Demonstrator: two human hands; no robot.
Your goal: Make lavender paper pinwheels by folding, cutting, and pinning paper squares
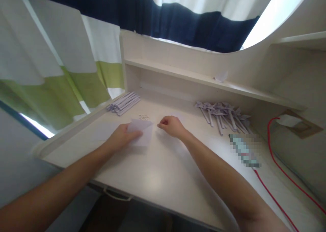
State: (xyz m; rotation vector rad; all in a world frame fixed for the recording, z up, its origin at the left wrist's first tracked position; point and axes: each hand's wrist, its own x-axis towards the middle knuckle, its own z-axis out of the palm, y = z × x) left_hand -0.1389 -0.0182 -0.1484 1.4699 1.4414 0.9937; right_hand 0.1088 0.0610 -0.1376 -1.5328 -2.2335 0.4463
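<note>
A pale lilac sheet of paper (144,133), partly folded, lies on the light wooden desk (163,177). My left hand (123,137) rests on the sheet's left side, its fingers pressed onto the paper. Just right of the sheet, my right hand (171,125) sits on the desk with the fingers curled in; whether anything is in them is hidden. A few small paper clips (144,117) lie beyond the sheet.
A stack of folded lilac strips (123,103) lies at the back left. Several folded paper pieces (221,115) are spread at the back right. A blurred flat object (244,150) with a red cable (277,164) lies at right. A shelf (203,79) runs along the back.
</note>
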